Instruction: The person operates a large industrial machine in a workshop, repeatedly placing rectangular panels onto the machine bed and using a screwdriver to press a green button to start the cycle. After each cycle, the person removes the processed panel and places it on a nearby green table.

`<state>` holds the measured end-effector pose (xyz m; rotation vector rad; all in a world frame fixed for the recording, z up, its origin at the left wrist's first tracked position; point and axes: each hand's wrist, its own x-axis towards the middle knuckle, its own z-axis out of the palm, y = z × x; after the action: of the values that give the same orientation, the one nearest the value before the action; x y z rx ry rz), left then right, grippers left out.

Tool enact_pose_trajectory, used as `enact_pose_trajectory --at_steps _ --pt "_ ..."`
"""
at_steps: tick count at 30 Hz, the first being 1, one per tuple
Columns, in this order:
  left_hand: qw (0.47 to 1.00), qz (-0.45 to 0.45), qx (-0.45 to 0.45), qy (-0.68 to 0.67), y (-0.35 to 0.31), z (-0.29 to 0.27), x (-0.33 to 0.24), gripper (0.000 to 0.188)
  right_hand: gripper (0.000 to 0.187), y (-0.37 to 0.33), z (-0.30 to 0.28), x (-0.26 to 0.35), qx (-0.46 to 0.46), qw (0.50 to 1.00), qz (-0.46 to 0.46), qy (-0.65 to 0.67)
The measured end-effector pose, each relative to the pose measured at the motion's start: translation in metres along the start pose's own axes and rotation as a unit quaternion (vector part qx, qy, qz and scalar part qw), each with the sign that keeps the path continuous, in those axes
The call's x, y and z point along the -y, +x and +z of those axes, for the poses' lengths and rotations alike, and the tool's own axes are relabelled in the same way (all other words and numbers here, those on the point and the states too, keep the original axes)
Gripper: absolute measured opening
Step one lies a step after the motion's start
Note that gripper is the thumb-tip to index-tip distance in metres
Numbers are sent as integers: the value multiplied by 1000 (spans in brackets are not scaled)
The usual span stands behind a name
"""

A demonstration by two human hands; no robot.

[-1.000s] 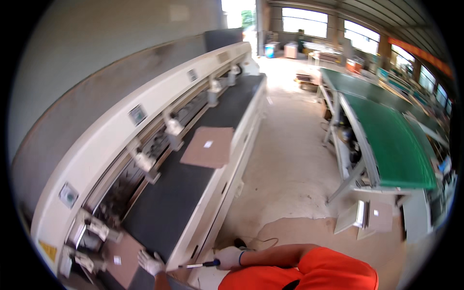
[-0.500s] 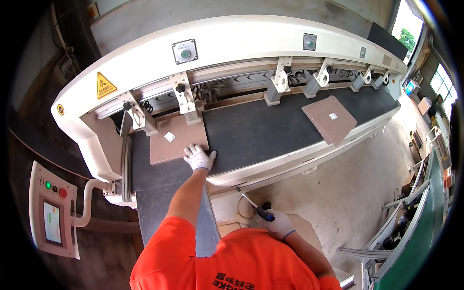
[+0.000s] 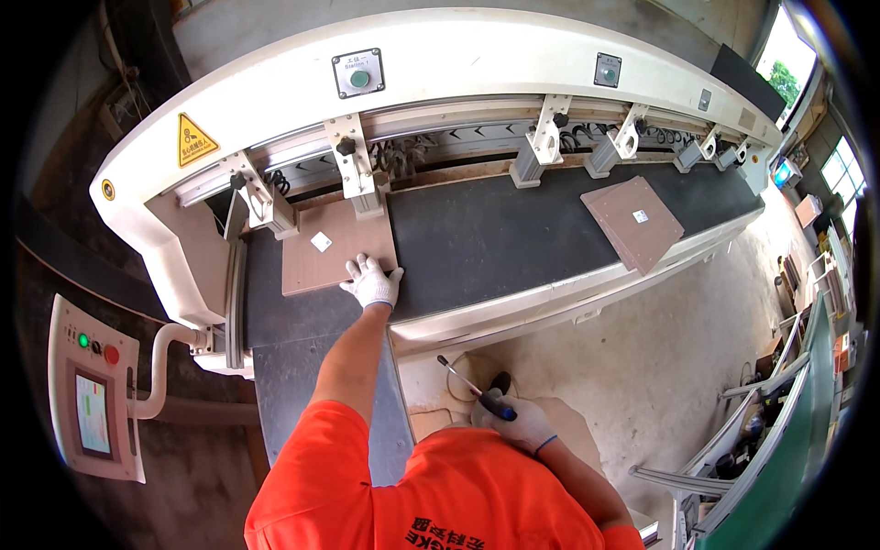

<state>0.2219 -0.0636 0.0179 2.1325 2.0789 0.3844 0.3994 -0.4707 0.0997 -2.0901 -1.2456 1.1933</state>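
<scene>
My left hand (image 3: 373, 281), in a white knit glove, lies flat with fingers apart on the near right corner of a brown wood-grain board (image 3: 335, 257). The board carries a small white label (image 3: 321, 242) and rests on the machine's dark bed (image 3: 477, 238). Its far edge reaches the feet of two clamp posts (image 3: 356, 170). My gloved right hand (image 3: 527, 426), close to my body, is closed around the blue-and-black handle of a screwdriver-like tool (image 3: 466, 378). The tool's thin metal shaft points up and left, its dark tip clear of the machine.
Farther right on the bed lie brown boards (image 3: 632, 225), stacked askew and overhanging the front edge. More clamp posts (image 3: 538, 151) line the back. A control panel (image 3: 94, 394) stands at left on a bent white arm. Metal framing (image 3: 761, 412) stands at right.
The whole view has shifted a little, so the machine sits slightly higher. My left hand stays at the board's corner, its fingers somewhat closer together. My right hand still holds the tool.
</scene>
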Motion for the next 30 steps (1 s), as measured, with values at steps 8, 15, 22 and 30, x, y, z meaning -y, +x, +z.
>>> enact_pose_trajectory --at_steps 8,15,22,30 --pt "999 -2 42 -9 -3 -33 -7 78 41 -7 -5 -2 -6 1000 12 -7" --pt "999 -8 33 0 -2 -28 -4 79 40 -2 -3 9 -2 1000 22 1" --pt "1000 -7 23 -10 -3 -27 -7 75 50 8 0 5 -3 1000 21 7" --pt "1000 -8 11 -12 -5 -19 -6 74 53 14 -1 15 22 999 34 -10"
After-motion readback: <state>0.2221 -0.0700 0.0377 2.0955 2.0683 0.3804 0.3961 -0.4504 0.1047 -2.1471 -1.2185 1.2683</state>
